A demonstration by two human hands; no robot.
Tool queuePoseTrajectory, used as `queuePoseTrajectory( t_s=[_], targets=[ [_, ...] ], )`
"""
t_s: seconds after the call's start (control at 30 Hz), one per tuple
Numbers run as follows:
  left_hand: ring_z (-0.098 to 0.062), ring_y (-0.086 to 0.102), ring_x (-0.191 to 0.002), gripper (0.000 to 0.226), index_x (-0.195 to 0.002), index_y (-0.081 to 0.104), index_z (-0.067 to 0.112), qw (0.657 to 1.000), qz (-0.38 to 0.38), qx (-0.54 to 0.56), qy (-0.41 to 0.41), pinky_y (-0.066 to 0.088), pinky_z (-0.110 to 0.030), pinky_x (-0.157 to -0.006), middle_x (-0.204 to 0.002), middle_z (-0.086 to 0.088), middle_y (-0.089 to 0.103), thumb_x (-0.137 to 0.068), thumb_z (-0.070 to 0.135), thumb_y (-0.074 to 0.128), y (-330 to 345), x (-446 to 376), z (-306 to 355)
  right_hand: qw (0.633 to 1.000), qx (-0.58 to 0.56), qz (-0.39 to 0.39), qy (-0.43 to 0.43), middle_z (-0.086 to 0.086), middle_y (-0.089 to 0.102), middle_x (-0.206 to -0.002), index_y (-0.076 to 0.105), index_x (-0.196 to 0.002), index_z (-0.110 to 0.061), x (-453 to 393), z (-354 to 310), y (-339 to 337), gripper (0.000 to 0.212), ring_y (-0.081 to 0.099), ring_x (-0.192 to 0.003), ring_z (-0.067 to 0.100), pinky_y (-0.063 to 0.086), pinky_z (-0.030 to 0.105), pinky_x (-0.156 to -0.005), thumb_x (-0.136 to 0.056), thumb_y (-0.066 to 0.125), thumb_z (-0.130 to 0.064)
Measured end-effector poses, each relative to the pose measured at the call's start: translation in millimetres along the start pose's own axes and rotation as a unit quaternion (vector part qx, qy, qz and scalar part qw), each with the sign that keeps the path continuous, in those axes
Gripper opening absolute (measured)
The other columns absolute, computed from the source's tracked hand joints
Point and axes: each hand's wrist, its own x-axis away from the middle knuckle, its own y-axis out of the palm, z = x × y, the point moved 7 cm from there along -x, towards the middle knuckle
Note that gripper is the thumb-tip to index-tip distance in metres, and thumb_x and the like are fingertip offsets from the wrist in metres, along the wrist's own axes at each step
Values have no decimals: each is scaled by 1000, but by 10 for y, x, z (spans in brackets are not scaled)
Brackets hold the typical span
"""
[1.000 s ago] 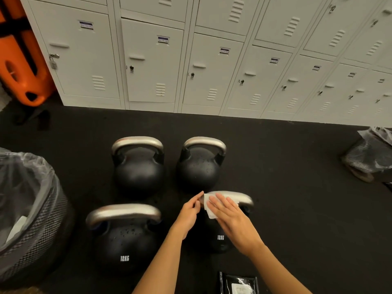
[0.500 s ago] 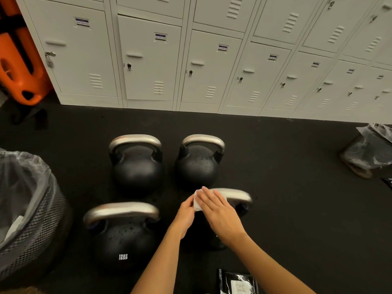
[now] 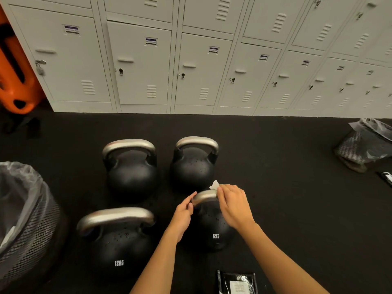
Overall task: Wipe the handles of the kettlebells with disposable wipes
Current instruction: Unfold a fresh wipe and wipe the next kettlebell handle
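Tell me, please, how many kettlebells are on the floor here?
4: far left, far right, near left, and near right, which is under the hands. None looks hidden.

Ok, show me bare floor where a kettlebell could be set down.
Widest bare floor lies right of the kettlebell being wiped, toward the bagged bin. A strip runs along the lockers. Crowded: between the four kettlebells and beside the mesh bin.
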Motion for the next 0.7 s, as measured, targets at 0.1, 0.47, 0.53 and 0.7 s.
queuePoseTrajectory(
  t_s=[0.1, 0.47, 0.53, 0.7],
  targets=[
    [-13, 39, -134, 44, -143, 42, 26, 1000, -6, 1, 5, 31, -28, -111, -144, 0, 45, -104, 8, 32, 19, 34, 19, 998, -22, -30, -48, -6, 67, -100, 68, -107, -19, 2, -269, 116, 38, 58, -96, 11, 42, 31, -96, -101, 32, -30],
    [-17, 36, -138, 45, -142, 43, 29, 1000, 6, -14, 3, 31, -30, -111, -150, -2, 40, -104, 9, 31, 16, 66, 54, 994, -102, 22, 22, -10, 47, -147, 46, -143, -25, 344, -91, 108, 45, 31, -141, 2, 26, 32, -119, -102, 29, -34],
    [-18, 37, -137, 45, -142, 44, 25, 1000, 15, -20, 7, 32, -27, -107, -148, -1, 42, -103, 5, 31, 30, 87, 119, 995, -94, -11, -10, -17, 31, -155, 33, -149, -31, 419, -166, 120, 45, 13, -146, -4, 16, 26, -121, -104, 29, -32],
    [-13, 55, -119, 35, -113, 61, 25, 959, 228, -20, 167, 43, -27, -101, -121, 4, 61, -95, 2, 41, 73, 341, 633, 992, -124, -15, -2, -15, 21, -160, 19, -153, -30, 479, -155, 116, 53, 7, -147, -2, 18, 37, -122, -103, 34, -22]
  ],
)
